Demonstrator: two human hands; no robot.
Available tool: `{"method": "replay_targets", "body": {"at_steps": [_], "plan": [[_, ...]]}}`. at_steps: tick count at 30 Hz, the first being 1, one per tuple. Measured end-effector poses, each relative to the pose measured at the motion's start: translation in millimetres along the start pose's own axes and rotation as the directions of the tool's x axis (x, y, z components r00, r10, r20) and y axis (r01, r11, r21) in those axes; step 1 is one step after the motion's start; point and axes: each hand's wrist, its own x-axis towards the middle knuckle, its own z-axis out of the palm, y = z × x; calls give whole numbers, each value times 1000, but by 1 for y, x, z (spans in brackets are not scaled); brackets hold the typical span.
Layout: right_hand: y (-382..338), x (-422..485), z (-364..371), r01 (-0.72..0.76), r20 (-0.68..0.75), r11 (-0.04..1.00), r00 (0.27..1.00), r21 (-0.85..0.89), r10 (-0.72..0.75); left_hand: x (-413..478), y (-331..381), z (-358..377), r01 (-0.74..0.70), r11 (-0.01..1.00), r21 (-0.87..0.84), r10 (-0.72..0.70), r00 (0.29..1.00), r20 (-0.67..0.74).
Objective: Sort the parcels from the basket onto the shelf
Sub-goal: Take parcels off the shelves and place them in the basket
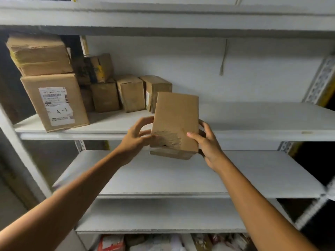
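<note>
I hold a brown cardboard parcel [175,122] upright in the air, in front of the white shelf board [253,122]. Its face has a torn patch near the bottom. My left hand [137,140] grips its left edge and my right hand [206,142] grips its right edge, thumb on the front. The parcel hangs just before the board's front lip, to the right of a row of small brown boxes [130,93] standing on that board.
A large box with a label marked A-1 [56,102] stands at the board's left end, with a worn box [39,53] stacked on it. Two lower white boards [253,174] lie below. Mixed parcels [163,242] show at the bottom edge.
</note>
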Motion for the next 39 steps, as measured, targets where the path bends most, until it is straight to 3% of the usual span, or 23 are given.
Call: {"method": "replay_targets", "body": {"at_steps": [5,8,14,18,23,27,30,35,39], "plan": [[0,-53,-95,14,-195,1000,981,22,-10,15,-7,98,34,997,-74,-22,986,168],[5,-89,-147,-13,-314,1000,949,-3,11,24,-18,154,135,980,-145,-95,963,252],[29,-171,-245,-78,-599,997,798,0,62,36,-47,292,311,945,-100,-229,850,475],[47,-227,-296,-99,-764,995,641,17,76,27,-72,385,347,938,-2,-257,699,668],[67,-296,-339,-214,-915,977,390,15,99,-3,-107,488,328,942,70,-242,518,821],[83,-361,-348,-254,-946,959,261,125,192,-39,-127,556,267,949,165,-253,340,906],[93,-407,-352,-228,-961,948,115,220,250,-71,-136,601,219,947,235,-281,215,935],[107,-477,-364,-180,-953,936,-40,304,302,-133,-136,659,187,944,273,-287,53,956],[122,-535,-383,-140,-921,911,-119,387,372,-183,-138,700,94,949,300,-297,-43,954]]}}
